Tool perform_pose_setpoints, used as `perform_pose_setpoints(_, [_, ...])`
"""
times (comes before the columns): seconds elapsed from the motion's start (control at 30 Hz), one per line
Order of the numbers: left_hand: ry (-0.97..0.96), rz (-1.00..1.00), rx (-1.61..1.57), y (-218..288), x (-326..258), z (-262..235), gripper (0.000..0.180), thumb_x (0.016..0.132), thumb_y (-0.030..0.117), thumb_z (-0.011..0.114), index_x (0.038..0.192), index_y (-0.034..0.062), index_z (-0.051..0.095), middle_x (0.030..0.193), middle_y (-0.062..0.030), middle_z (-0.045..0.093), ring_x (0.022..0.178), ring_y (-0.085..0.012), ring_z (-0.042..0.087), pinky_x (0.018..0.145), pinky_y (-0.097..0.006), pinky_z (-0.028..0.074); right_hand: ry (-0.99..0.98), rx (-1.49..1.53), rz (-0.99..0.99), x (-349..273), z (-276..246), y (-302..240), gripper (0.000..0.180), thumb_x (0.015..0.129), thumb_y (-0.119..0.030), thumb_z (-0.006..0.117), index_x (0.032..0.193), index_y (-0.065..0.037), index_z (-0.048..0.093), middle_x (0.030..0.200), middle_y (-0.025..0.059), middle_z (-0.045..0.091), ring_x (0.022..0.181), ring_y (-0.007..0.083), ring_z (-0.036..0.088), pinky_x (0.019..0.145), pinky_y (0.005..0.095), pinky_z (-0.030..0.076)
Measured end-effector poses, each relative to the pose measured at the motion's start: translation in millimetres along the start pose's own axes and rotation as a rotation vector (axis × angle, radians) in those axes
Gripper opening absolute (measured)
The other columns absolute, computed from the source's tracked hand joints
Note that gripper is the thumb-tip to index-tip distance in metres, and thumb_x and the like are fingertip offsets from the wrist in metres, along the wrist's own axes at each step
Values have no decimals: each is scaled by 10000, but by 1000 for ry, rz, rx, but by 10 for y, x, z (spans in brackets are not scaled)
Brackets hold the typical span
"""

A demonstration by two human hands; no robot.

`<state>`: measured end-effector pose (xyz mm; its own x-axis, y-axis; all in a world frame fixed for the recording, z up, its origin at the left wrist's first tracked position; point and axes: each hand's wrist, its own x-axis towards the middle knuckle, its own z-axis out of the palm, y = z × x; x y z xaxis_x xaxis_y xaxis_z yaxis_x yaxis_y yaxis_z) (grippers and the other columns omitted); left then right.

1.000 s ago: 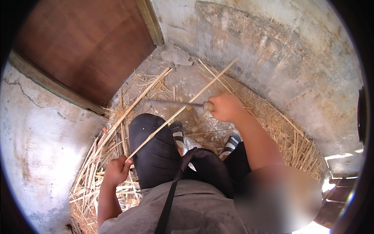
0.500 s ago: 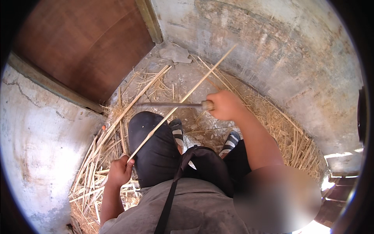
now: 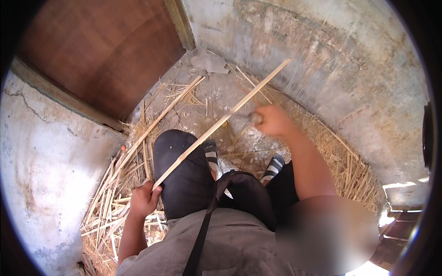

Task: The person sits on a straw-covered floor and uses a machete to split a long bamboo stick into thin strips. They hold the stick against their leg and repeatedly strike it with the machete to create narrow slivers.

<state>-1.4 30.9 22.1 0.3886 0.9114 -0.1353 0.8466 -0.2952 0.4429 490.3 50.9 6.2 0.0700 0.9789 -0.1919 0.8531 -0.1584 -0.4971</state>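
A long pale bamboo strip (image 3: pixel 209 132) slants from lower left to upper right, passing over my left knee. Near its lower end, my left hand (image 3: pixel 146 199) pinches it between thumb and fingers. My right hand (image 3: pixel 275 120) is wrapped round the handle of a long-bladed knife (image 3: pixel 256 118), to the right of the strip's middle. The blade is smeared by motion and partly hidden at the strip, so I cannot tell whether it touches it.
Split bamboo strips (image 3: pixel 108 202) lie heaped on the floor at my left. Shavings (image 3: pixel 331 161) line the foot of the weathered wall (image 3: pixel 317 50) on the right. A brown door panel (image 3: pixel 106 50) stands at the far left. A pale flat piece (image 3: pixel 209 62) lies in the corner.
The strip has turned to show a wider face, and its far end has shifted slightly right. My right hand has moved a little right and up with the knife. My left hand keeps its hold.
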Motion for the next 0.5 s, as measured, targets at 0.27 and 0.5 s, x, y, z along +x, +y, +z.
perform_pose_setpoints(0.27, [2,-9,10,-29,27,9,475,1001,434,638,786,22,541,607,-210,594,622,-460,635,551,-497,478,175,174,167,23,-135,132,390,814,-302,785,1092,-40,708,977,224,721,906,376,707,804,455,540])
perform_pose_setpoints(0.5, [29,35,79,-136,-63,18,486,987,451,652,778,26,545,592,-204,588,601,-459,631,532,-503,474,184,41,-67,104,265,494,383,805,-244,761,1126,-42,705,922,216,722,851,378,703,780,470,540])
